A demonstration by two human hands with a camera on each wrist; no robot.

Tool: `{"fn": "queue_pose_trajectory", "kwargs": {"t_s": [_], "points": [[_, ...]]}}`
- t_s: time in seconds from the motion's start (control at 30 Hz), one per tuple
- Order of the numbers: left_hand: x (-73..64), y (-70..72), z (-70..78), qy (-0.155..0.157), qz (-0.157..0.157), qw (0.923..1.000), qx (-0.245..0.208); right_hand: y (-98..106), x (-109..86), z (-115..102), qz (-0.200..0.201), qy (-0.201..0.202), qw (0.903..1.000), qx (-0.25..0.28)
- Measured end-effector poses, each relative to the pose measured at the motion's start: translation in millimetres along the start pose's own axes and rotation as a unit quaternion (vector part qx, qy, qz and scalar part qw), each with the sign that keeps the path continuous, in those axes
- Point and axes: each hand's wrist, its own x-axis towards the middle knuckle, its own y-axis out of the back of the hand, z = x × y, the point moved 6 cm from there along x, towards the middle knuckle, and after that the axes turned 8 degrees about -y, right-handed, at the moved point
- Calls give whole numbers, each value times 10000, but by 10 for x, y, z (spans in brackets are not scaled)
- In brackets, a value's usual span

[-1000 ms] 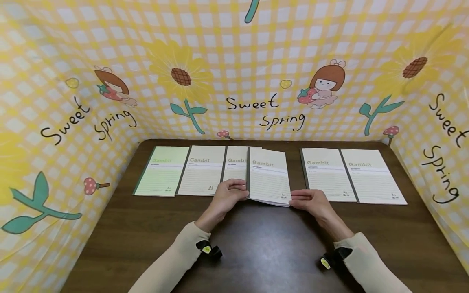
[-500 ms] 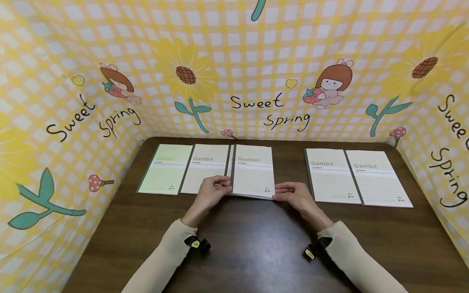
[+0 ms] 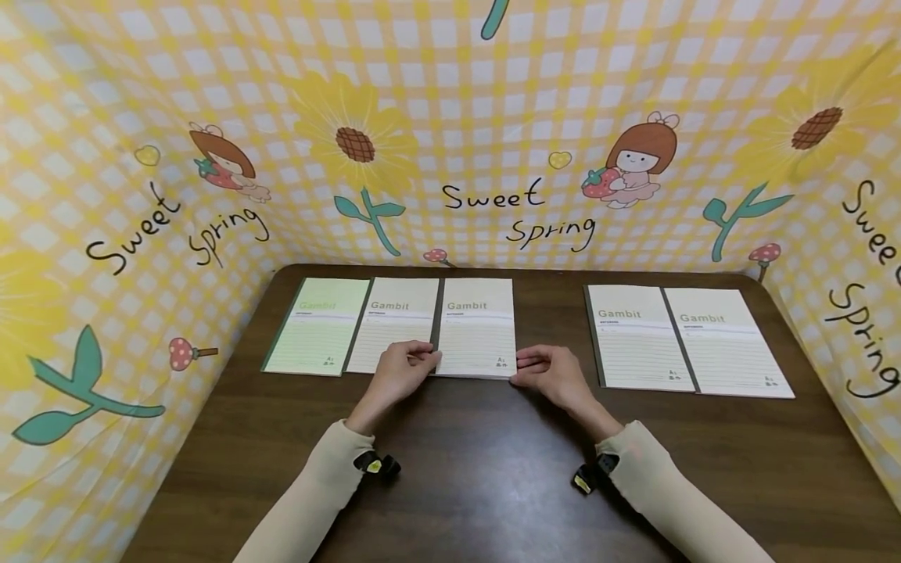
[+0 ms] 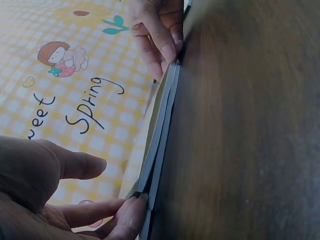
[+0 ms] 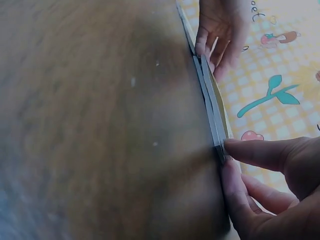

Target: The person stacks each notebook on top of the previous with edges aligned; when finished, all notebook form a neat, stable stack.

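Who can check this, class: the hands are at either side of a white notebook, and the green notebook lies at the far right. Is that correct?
No: the head view shows the green notebook at the far left. The left hand and right hand do flank the white notebook.

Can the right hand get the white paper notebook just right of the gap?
Probably yes: only brown wooden table shows between the right hand and that rectangular white notebook, but the hand would first leave the dark-spined white middle notebook it touches.

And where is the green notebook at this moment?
In the head view, the green notebook lies leftmost on the brown table, just beside a white notebook.
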Motion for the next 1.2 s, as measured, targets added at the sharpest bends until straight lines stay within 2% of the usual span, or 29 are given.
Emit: {"fn": "queue_pose_trajectory", "kwargs": {"t_s": [0.13, 0.4, 0.6, 0.83, 1.03, 1.2], "points": [[8, -12, -5, -31, 103, 9999, 83, -13, -8, -3, 123, 55, 9997, -207], [7, -12, 2, -83, 122, 9996, 225, -51, 11, -9, 196, 127, 9993, -290], [-6, -17, -20, -68, 103, 9996, 239, -58, 6, -19, 174, 164, 9992, -316], [-12, -11, -18, -188, 24, 9997, 157, -55, 5, -27, 194, 189, 9987, -436], [-39, 12, -27, -282, -187, 9994, -7, -22, -21, -82, 175, 280, 9956, -882], [-87, 119, -78, -300, -242, 9992, -49, -29, -46, -246, 348, 731, 9869, -1393]]}}
